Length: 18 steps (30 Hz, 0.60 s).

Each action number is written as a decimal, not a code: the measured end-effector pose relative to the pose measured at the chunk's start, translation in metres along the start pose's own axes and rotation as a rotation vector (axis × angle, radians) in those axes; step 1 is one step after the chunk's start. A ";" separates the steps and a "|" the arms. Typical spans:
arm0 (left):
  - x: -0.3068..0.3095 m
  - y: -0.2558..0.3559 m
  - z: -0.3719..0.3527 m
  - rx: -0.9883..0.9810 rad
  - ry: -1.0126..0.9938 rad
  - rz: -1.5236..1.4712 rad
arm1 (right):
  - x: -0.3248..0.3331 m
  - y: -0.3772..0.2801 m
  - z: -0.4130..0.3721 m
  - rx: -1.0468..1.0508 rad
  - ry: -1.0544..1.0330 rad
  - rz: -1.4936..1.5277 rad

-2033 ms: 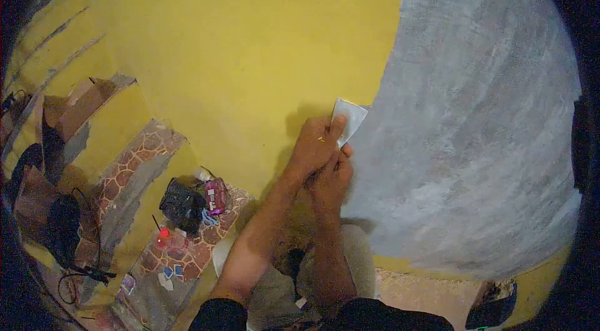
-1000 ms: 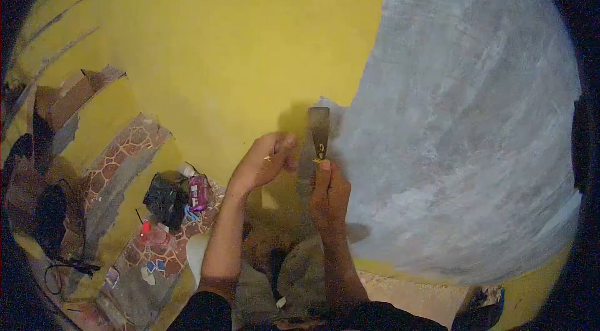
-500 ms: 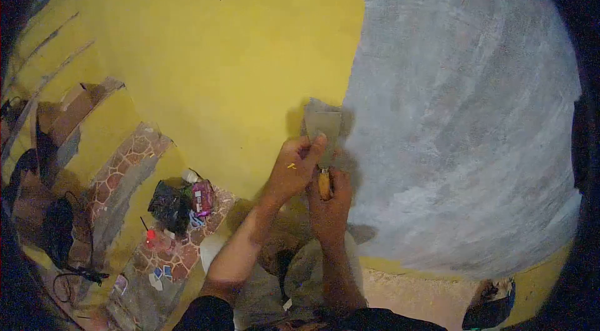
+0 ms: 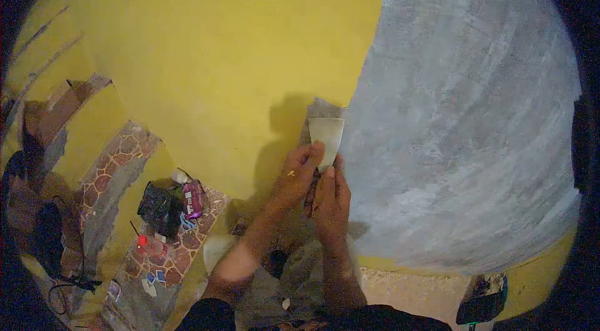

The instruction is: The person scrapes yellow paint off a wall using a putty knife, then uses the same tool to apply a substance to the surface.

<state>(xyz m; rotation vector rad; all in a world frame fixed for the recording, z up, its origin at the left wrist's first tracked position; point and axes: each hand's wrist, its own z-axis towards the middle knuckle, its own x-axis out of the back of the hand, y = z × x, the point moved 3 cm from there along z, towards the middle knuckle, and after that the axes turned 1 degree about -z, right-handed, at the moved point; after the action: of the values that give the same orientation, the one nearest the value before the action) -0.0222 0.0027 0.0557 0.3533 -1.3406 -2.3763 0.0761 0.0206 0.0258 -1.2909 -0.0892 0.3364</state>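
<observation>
A putty knife [image 4: 329,133] is in front of the wall at the middle of the view, its broad blade pointing up and looking pale under the light. My left hand [image 4: 299,170] pinches the blade between thumb and fingers. Just below and to the right, my right hand [image 4: 331,201] is closed around the handle, which its fingers now mostly hide. Behind the blade, a small rough grey patch [image 4: 324,107] shows at the boundary between the yellow wall [image 4: 231,50] and the large grey wall area [image 4: 462,112].
Stone-patterned steps [image 4: 119,156] climb at the left. On one lie a black plastic bag [image 4: 161,207], a purple packet [image 4: 193,198] and a red-capped bottle [image 4: 150,245]. A dark cable [image 4: 75,283] hangs lower left. At the lower right is a black container [image 4: 481,307].
The putty knife has turned, so its blade catches more light and its wooden handle is no longer plainly visible. My right hand has risen nearer the blade. The view has shifted slightly.
</observation>
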 end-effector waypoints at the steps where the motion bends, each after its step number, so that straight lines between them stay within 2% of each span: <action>1: 0.000 0.010 -0.005 -0.315 0.043 0.170 | -0.001 -0.003 0.001 -0.006 -0.003 0.028; 2: 0.000 0.012 -0.003 -0.315 0.044 0.166 | 0.001 0.001 0.003 -0.005 -0.003 0.024; 4: -0.004 -0.006 -0.001 0.512 -0.033 -0.295 | 0.005 0.016 0.007 -0.058 -0.019 -0.081; 5: -0.005 -0.019 0.003 0.511 -0.031 -0.295 | 0.006 0.014 0.007 -0.057 -0.020 -0.082; 7: -0.010 -0.049 0.015 0.272 -0.168 -0.436 | 0.005 0.009 0.006 -0.098 -0.013 -0.148; 8: -0.009 -0.036 0.015 0.277 -0.165 -0.433 | 0.003 0.010 0.005 -0.104 -0.016 -0.146; 10: -0.005 0.003 0.014 0.302 -0.026 -0.221 | 0.000 0.006 0.005 -0.041 -0.001 -0.174; 11: -0.004 -0.003 0.017 0.302 -0.027 -0.222 | -0.002 0.002 0.005 -0.041 0.001 -0.175; 13: -0.009 -0.016 0.024 0.330 -0.212 -0.436 | -0.007 -0.005 0.006 -0.026 0.012 -0.125; 18: -0.006 0.000 0.033 0.229 -0.160 -0.268 | -0.007 -0.011 0.012 0.030 0.027 -0.139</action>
<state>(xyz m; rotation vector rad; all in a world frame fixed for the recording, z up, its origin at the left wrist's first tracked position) -0.0299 0.0305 0.0725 0.4396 -1.7444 -2.5138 0.0688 0.0274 0.0403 -1.2517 -0.1500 0.2009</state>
